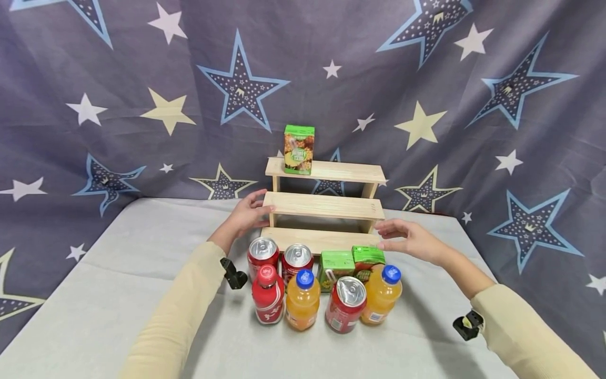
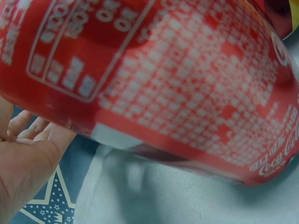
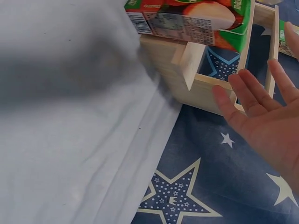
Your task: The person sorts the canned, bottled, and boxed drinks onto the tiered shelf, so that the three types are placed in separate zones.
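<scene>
The three-tier wooden stand (image 1: 326, 205) is near the far edge of the cloth-covered table (image 1: 94, 295); a juice carton (image 1: 298, 150) is upright at the left end of its top tier. Hands well apart. Left hand (image 1: 246, 213): fingers spread at the middle tier's left end, thumb overlapping the front edge; pressure cannot be told. Right hand (image 1: 412, 242): fingers extended beside the stand's right end; contact unconfirmed. Assessment: bare wood, stiff, probably light, with fair grip; best held at both ends and kept level, as the carton could topple. The right wrist view discloses a second juice carton's (image 3: 187, 21) barcode, and the left wrist view a Coca-Cola can's (image 2: 163, 93) fine print, neither legible from the head.
</scene>
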`<state>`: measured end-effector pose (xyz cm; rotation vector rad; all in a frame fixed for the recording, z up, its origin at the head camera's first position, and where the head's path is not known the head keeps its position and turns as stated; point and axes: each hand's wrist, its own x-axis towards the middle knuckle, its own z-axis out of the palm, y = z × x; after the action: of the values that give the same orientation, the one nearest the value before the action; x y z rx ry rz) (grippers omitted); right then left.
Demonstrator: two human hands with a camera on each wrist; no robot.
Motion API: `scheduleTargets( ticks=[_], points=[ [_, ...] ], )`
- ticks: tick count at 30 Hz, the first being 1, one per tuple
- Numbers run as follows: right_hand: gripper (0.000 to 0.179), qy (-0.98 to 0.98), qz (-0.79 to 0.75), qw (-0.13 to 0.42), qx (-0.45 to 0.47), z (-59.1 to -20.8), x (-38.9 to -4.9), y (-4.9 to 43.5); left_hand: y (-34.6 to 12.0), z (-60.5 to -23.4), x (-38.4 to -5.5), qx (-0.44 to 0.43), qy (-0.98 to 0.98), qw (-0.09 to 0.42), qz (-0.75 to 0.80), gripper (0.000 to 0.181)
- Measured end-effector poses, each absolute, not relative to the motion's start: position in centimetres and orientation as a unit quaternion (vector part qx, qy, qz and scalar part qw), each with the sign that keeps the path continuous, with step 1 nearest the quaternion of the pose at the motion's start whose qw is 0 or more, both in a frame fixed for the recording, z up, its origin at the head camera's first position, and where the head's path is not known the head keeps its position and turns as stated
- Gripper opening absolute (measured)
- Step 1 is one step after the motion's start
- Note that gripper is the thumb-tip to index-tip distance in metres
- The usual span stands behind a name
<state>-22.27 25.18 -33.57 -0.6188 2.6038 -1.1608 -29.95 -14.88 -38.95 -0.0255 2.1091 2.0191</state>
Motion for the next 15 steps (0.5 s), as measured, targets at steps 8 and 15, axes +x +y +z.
scheduleTargets(
  ticks=[8,15],
  points=[
    [0.052,0.887,-0.377,0.143,-0.227,-34.7,-21.8,25.4,-14.9,-38.6,-29.5,-0.005,0.710,0.117,0.695,0.070],
    [0.051,0.882,-0.374,0.157,-0.238,-35.5,-21.8,25.3,-15.0,-38.5,-29.5,-0.012,0.703,0.124,0.700,0.071]
  ],
)
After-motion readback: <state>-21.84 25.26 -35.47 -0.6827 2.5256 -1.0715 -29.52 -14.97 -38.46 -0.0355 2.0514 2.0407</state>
